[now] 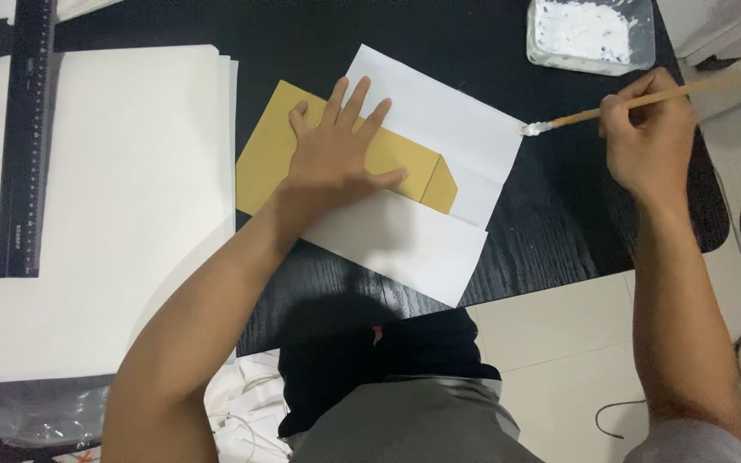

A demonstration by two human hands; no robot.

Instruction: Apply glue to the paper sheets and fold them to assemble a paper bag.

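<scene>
Beside the brown envelope (272, 159), under the flat, open left hand (336, 159), the right hand (649, 137) is pinching a loaded brush (551, 126); paste may be dripping onto the tabletop (559, 223).

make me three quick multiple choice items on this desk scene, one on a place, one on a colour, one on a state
1. Where does the left hand rest?
A. on the ruler
B. on the yellow-brown envelope
C. in the tub

2. What colour is the paste on the brush tip?
A. white
B. red
C. blue

3. How does the right hand stand?
A. flat and empty
B. fingers closed on the brush
C. out of view

Answers: 1 B, palm is flat on it; 2 A, the tip is white like the tub contents; 3 B, the handle passes through its grip.
</scene>
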